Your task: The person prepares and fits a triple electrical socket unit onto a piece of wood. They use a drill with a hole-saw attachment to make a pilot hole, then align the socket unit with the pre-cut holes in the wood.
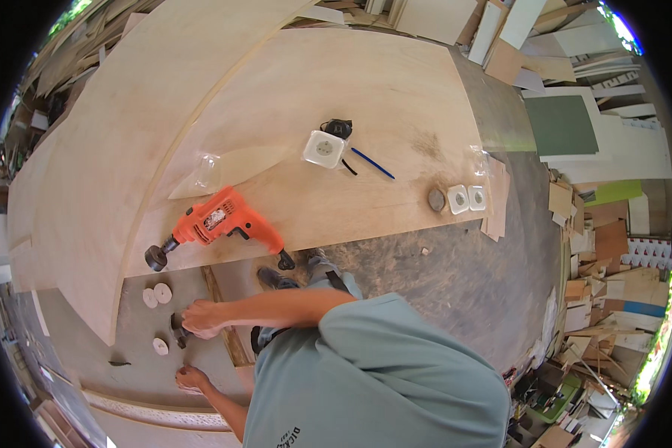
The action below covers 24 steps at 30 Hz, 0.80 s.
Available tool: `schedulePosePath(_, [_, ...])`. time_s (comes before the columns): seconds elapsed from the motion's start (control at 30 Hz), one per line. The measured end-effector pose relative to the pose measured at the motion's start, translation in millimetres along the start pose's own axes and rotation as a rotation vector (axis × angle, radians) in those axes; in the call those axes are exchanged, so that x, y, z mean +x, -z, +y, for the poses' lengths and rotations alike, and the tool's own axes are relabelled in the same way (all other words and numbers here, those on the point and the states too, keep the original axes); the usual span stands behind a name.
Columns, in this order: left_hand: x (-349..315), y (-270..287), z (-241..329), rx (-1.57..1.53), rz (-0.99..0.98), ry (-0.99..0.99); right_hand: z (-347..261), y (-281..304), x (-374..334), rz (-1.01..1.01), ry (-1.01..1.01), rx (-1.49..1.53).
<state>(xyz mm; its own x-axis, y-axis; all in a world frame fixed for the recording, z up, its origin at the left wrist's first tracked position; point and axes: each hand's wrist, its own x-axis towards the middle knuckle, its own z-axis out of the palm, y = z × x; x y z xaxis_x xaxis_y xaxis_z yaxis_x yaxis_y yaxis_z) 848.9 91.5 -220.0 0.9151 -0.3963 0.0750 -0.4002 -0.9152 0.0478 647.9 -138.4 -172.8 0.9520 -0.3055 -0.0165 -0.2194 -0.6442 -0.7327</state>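
One clear wrapper point(207, 172), contents indistinct, right grip point(204, 319) clamping dark piece point(178, 331), left grip point(193, 379) unclear

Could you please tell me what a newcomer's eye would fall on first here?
The bright orange drill probably draws the eye first, lying left of the picture's centre on the pale wooden board. Next might come a white socket near the board's middle, and three pale discs on the grey surface at lower left.

Held tool point(178, 331) dark; discs point(163, 293) off-white; drill point(215, 217) orange; shirt point(381, 366) grey-green; plywood point(351, 82) pale tan.
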Motion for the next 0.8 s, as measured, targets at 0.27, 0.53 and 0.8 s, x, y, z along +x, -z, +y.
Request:
schedulePosePath(0.27, [7.3, -29.1, 6.7, -0.046, 0.066, 0.141, 7.1, 146.9, -205.9, 0.539, -0.045, 0.404])
schedulePosePath(0.53, [-7.9, -51.1, 50.6, 0.037, 0.043, -0.008, 24.6, 90.2, -402.0, 1.696, -0.789, 0.483])
schedulePosePath(0.8, [-88.1, -66.7, 194.0, -0.071, -0.175, -0.476, 2.6, -44.5, -423.5, 1.924, -1.324, 0.934])
